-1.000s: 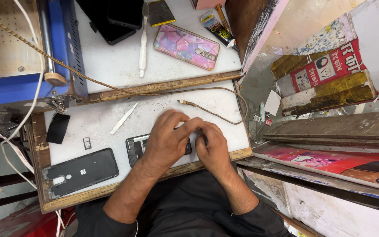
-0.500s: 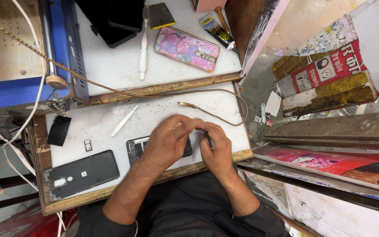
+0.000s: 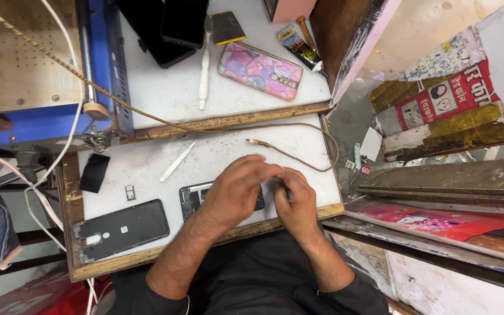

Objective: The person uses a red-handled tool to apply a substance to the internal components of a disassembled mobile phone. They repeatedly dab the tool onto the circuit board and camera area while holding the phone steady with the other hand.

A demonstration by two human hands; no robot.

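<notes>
An opened phone (image 3: 191, 199) with its insides showing lies on the white work board (image 3: 217, 157), near the front edge. My left hand (image 3: 234, 192) lies across it, holding it down and hiding most of it. My right hand (image 3: 296, 202) is beside it on the right, fingers curled around a small dark tool (image 3: 288, 192) that is mostly hidden. The fingertips of both hands meet over the phone's right end.
A black back cover (image 3: 121, 229), a small card tray (image 3: 130, 192), a white pry tool (image 3: 177, 161) and a braided cable (image 3: 298, 158) lie on the board. Behind are a pink phone case (image 3: 259, 70), a glue tube (image 3: 301, 49), dark phones (image 3: 170, 23) and a blue machine (image 3: 103, 70).
My left hand's fingers have stretched slightly to the right over the phone, toward my right hand. The right hand has turned a little. Nothing else moved.
</notes>
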